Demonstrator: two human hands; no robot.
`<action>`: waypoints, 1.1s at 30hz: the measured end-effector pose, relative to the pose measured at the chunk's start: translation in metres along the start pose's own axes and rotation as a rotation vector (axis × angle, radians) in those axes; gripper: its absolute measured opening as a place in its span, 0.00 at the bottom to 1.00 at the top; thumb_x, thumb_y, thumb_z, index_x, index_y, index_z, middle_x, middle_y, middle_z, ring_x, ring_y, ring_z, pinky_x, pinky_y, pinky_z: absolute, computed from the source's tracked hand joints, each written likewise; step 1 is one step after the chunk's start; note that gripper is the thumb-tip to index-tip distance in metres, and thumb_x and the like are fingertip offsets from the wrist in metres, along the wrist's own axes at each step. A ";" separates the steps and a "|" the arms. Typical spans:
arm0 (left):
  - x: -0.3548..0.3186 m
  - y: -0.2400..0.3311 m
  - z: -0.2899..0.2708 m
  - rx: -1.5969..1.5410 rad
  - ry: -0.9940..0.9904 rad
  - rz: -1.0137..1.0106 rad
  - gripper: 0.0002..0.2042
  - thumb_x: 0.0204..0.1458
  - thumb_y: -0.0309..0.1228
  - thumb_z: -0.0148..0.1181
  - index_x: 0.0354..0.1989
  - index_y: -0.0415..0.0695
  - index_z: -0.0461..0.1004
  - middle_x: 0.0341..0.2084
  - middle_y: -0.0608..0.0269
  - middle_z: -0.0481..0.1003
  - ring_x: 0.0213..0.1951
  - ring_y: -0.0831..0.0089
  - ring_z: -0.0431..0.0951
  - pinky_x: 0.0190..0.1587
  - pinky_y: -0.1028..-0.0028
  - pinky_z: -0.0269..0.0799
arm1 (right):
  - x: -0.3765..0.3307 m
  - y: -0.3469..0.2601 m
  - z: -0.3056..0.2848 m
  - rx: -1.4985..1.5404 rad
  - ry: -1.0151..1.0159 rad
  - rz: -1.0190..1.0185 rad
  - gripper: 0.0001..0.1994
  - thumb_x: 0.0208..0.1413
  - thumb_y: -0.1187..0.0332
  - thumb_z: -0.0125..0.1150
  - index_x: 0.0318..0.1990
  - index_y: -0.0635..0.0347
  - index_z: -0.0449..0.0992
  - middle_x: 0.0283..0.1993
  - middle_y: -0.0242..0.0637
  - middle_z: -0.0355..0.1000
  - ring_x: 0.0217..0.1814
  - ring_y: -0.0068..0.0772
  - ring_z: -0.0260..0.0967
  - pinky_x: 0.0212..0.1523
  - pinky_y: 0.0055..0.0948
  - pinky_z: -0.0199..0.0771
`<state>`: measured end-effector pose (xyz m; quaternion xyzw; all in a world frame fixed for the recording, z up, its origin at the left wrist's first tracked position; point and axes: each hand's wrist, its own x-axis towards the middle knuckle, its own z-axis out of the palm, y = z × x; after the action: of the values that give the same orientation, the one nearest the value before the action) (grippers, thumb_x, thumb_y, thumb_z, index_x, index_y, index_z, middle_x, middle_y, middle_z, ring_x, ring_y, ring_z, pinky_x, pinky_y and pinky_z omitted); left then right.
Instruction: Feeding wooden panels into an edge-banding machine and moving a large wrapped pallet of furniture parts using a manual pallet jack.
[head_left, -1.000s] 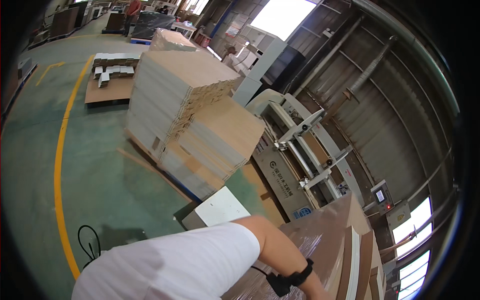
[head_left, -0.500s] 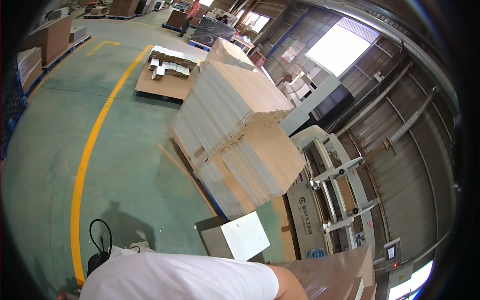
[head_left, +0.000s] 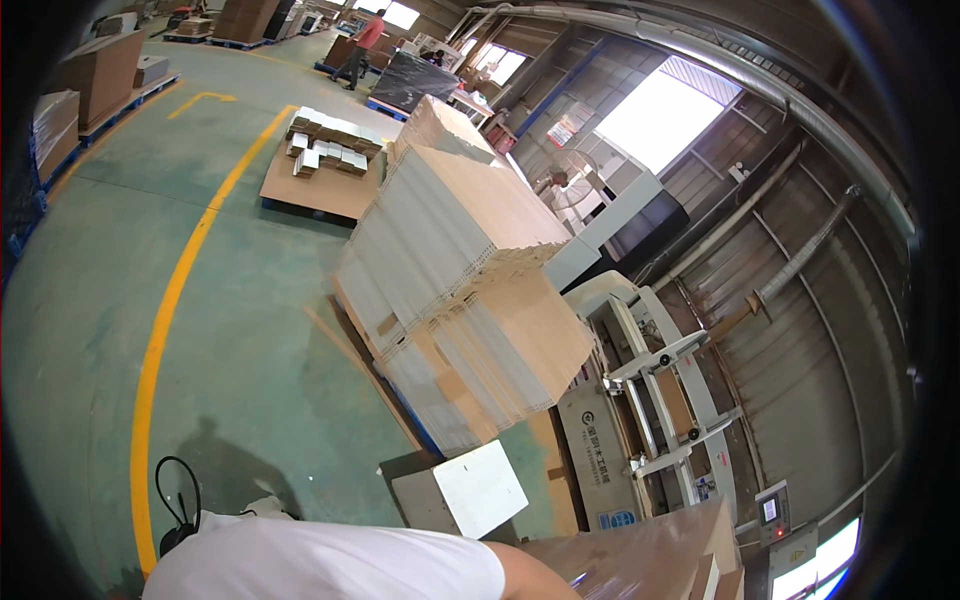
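Neither of my hands shows; both lie outside the picture. Only my white shirt sleeve (head_left: 330,560) and a short stretch of bare arm (head_left: 530,575) come in along the lower edge. Just beyond the sleeve stands a white box-shaped block (head_left: 481,490) on the green floor. Past it rises a tall pallet stack of pale boards (head_left: 440,240) with light wood-coloured faces and whitish edges. To the right of my arm is a large brown panel surface (head_left: 640,555), partly cut off below. What my hands hold or touch is hidden.
A long machine (head_left: 640,420) with clamps runs along the right wall, and a small control box (head_left: 770,510) hangs near it. A low pallet (head_left: 315,190) bears white pieces. A yellow line (head_left: 170,320) crosses the floor. Far off, a person (head_left: 365,50) stands by wrapped goods.
The stack, machine and pallet have shifted slightly left and downward in the picture as my view turns. My sleeve sits lower and further left. The distant person has changed stance.
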<state>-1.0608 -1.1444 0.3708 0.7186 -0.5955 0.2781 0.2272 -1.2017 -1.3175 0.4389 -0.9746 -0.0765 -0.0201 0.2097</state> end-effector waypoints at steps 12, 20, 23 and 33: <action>-0.184 -0.024 0.031 -0.066 0.104 -0.506 0.18 0.48 0.50 0.54 0.30 0.46 0.76 0.26 0.54 0.75 0.30 0.54 0.74 0.31 0.61 0.68 | -0.006 0.001 0.003 0.017 -0.066 -0.153 0.22 0.49 0.58 0.55 0.50 0.59 0.66 0.38 0.48 0.69 0.37 0.43 0.68 0.36 0.36 0.68; -0.175 -0.005 0.065 -0.082 -0.015 -0.496 0.13 0.48 0.43 0.55 0.35 0.47 0.75 0.28 0.50 0.74 0.31 0.54 0.73 0.33 0.61 0.68 | -0.005 -0.012 0.009 0.048 -0.118 -0.249 0.23 0.48 0.61 0.56 0.52 0.59 0.64 0.40 0.48 0.68 0.39 0.45 0.67 0.39 0.36 0.67; -0.144 0.018 0.071 -0.044 0.085 -0.107 0.15 0.47 0.39 0.57 0.42 0.45 0.72 0.32 0.50 0.73 0.30 0.54 0.73 0.33 0.62 0.69 | -0.003 -0.017 0.013 0.042 -0.135 -0.272 0.24 0.47 0.62 0.56 0.52 0.59 0.64 0.41 0.48 0.68 0.40 0.45 0.67 0.40 0.36 0.67; -0.093 0.107 -0.018 -0.184 0.111 0.247 0.10 0.44 0.32 0.51 0.19 0.37 0.68 0.31 0.47 0.64 0.39 0.52 0.65 0.40 0.58 0.60 | 0.000 -0.052 0.009 0.005 -0.170 -0.302 0.26 0.46 0.65 0.57 0.54 0.59 0.61 0.44 0.48 0.67 0.43 0.48 0.66 0.44 0.35 0.66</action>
<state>-1.1806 -1.0845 0.3208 0.5996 -0.6888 0.2878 0.2885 -1.2094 -1.2671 0.4519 -0.9497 -0.2394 0.0314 0.1995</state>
